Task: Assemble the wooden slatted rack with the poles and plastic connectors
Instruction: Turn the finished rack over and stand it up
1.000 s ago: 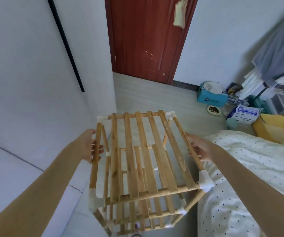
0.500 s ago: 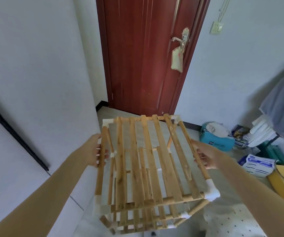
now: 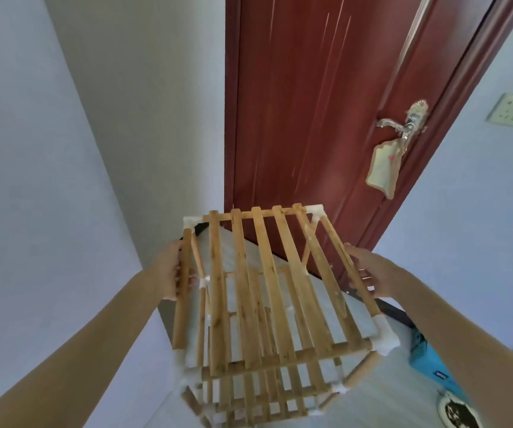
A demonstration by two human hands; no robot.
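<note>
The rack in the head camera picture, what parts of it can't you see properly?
- Bottom of the wooden rack: cut off by the picture's lower edge, and blurred.
- Left hand fingers: mostly behind the side pole.
- Lower connectors: blurred, their joints too unclear to judge.
- Right hand: palm hidden behind the other pole.

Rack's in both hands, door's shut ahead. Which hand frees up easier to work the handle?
Right, probably. The door handle sits on the right side, above the right hand gripping the rack. The left hand would have to cross over the rack.
</note>
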